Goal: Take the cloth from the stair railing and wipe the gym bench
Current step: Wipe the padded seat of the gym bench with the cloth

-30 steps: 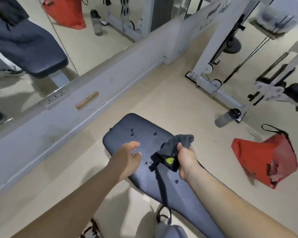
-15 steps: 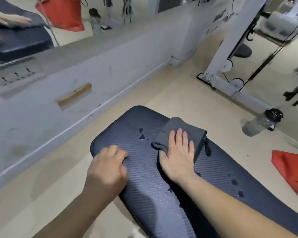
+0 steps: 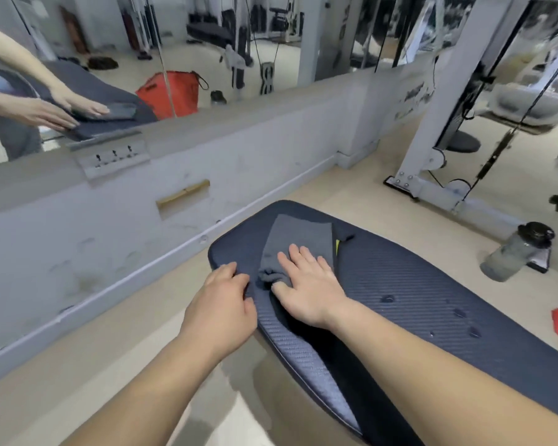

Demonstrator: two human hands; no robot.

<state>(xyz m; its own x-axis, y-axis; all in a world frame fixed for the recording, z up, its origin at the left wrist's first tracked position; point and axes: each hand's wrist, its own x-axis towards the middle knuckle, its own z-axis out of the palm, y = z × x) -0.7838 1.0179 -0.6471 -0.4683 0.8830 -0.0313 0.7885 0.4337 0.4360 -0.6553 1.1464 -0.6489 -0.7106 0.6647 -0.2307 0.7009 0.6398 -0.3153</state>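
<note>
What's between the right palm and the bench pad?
The grey cloth, pressed flat under the right hand onto the bench; shows in the head view.

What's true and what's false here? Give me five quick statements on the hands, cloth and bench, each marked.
1. The right hand lies flat on the grey cloth. True.
2. The left hand holds a corner of the cloth. False: it rests on the edge of the gym bench, beside the cloth, with no grip on it.
3. Droplets sit on the bench pad, right of the right forearm. True.
4. The water bottle stands on the bench. False: it is on the floor beyond the bench.
5. The wall mirror reflects both hands and the cloth. True.
</note>
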